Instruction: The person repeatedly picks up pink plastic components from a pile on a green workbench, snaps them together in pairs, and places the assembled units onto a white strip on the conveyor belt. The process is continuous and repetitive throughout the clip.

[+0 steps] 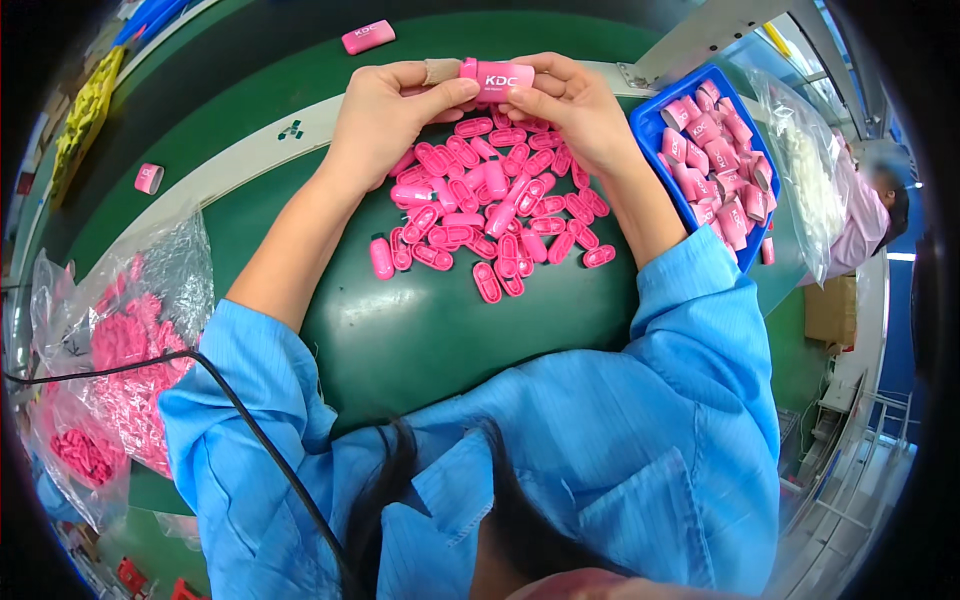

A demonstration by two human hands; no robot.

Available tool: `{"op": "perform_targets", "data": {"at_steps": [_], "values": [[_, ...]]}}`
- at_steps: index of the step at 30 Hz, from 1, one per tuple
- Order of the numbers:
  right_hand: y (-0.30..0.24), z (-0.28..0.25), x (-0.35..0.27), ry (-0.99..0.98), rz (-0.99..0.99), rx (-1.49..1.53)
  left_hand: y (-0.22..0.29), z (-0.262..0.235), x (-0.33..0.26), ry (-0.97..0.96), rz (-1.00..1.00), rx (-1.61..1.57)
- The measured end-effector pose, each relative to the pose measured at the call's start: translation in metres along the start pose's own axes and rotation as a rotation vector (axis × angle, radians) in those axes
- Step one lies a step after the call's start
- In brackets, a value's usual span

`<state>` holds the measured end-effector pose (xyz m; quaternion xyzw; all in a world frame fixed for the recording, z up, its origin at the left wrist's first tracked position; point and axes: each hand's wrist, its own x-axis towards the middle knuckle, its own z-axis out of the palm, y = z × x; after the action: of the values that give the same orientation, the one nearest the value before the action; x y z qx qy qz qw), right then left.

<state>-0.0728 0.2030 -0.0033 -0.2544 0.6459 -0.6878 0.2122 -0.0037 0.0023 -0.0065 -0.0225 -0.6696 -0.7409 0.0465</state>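
Above the far edge of a pink heap, I hold a pink oblong casing (502, 82) with white print between both hands. My left hand (375, 125) pinches its left end, where a deeper pink end piece shows; a tan wrap covers one finger. Gripping the right end between thumb and fingers is my right hand (590, 115). Just below the hands, a heap of pink oval parts (460, 225) with hollow insides lies on the green table (400, 350). Among them are several pink bodies, and one pink piece (381, 257) with a dark end stands at the heap's left.
At the right, a blue bin (650, 150) holds many printed pink sleeves (720, 155). Clear bags of pink parts (130, 340) lie left, beside a black cable (250, 420). Beyond a pale rail (250, 150) sit two pink sleeves (368, 37). A bag of white pieces (805, 170) and another person (860, 215) are at right.
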Motion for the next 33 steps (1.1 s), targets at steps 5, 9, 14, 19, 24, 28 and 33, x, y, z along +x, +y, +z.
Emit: {"op": "perform_targets", "data": {"at_steps": [5, 9, 14, 19, 24, 28, 33], "values": [[0.006, -0.004, -0.001, -0.007, 0.015, 0.047, -0.001, 0.002, -0.004, -0.026, 0.02, 0.022], [0.009, -0.001, -0.001, 0.024, -0.018, -0.055, -0.004, -0.002, -0.003, -0.009, 0.025, 0.144], [0.001, 0.009, -0.008, 0.082, -0.119, -0.169, -0.002, -0.002, -0.004, -0.01, 0.075, 0.338], [-0.005, -0.005, -0.005, -0.042, 0.009, -0.147, -0.003, -0.002, -0.003, -0.037, 0.114, 0.367], [0.0, 0.003, -0.006, 0.024, -0.086, -0.244, 0.004, 0.001, -0.007, 0.008, 0.085, 0.57], [-0.005, 0.002, -0.008, 0.024, -0.058, -0.226, 0.001, 0.004, -0.009, 0.042, 0.171, 0.584], [-0.002, 0.019, -0.01, 0.107, -0.191, -0.364, -0.004, 0.019, -0.02, 0.212, 0.436, 0.851]]}}
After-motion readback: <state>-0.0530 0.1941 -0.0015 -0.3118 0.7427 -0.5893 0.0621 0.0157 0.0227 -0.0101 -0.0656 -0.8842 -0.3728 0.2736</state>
